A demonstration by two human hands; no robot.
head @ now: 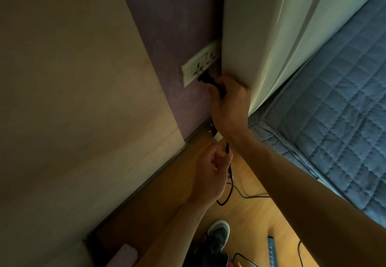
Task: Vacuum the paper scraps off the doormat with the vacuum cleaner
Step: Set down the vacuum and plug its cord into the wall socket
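Head view showed the right hand (227, 103) pinching the black plug (208, 79), prongs at the wall socket (200, 66) up-left of that hand, while the left hand (211, 174) held the cord (229, 174) below.

- I see the vacuum cleaner's plug (210, 80): small, black and moulded. It lies nearly level, nose pointing left at the white wall socket (200, 66).
- Its metal prongs meet the socket's lower set of slots. I cannot tell how far in they sit.
- My right grip (227, 101) is curled round the plug's rear end, hiding where the lead leaves it.
- The cord (228, 148) is thin and black. It comes out below my right wrist and drops straight down into my left grip (213, 172), which pinches it between thumb and fingers.
- Below that, the cord hangs in a slack loop onto the wooden floor (246, 220), then trails off to the right.
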